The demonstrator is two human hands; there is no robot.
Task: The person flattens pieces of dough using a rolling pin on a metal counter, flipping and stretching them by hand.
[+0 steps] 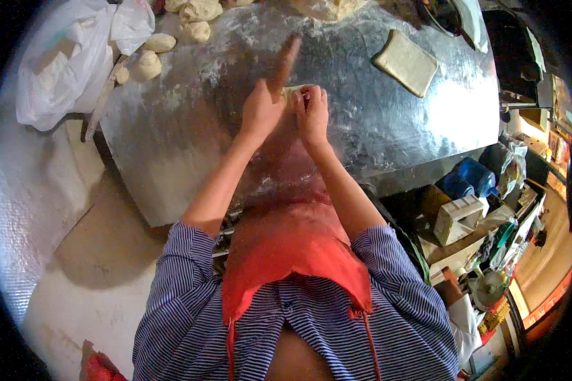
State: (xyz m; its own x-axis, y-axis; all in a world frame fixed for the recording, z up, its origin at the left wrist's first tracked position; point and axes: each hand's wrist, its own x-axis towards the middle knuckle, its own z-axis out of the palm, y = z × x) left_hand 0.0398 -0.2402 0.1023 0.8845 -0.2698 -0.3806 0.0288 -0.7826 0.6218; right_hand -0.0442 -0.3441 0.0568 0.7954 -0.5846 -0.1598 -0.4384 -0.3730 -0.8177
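My left hand (262, 113) is closed around a short brown wooden rolling pin (287, 58), which points away from me over the floury metal tabletop (210, 114). Right beside it, my right hand (313, 115) has its fingers curled and pinches the edge of a small pale piece of dough (291, 93). Most of that dough is hidden by my hands. Farther right lies a flat, rounded rectangle of rolled dough (408, 62). Several dough lumps (149, 65) sit toward the far left of the table.
A white plastic bag (67, 70) stands at the far left, with a long thin stick (102, 101) by the table's left edge. More dough (327, 7) lies at the back. To the right are a blue water jug (470, 176) and a white box (457, 219).
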